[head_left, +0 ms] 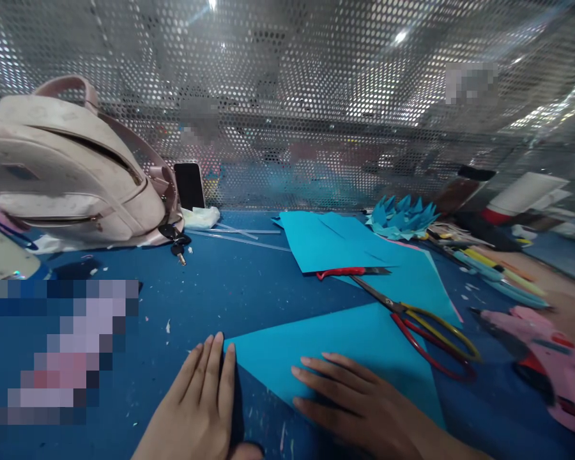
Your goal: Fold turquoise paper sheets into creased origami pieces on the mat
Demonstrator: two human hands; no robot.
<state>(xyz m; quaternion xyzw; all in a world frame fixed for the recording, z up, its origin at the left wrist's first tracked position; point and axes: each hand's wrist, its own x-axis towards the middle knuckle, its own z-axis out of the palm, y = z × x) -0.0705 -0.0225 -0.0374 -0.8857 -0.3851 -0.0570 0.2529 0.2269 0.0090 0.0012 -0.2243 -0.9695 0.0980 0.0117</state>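
At nearest blue sheet [316,335]: two hands [194,402], one pair scissors [397,308].

On my feed, the left hand [194,402] was bare, with slender, straight-sided fingers [214,369] and short, rounded nails. I saw the right hand [357,402] bare too, equally slim-fingered, its narrow wrist running into an uncovered forearm [434,437].

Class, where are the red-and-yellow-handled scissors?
In the head view, the scissors lie right of centre, partly on blue paper, left of the pink glue gun.
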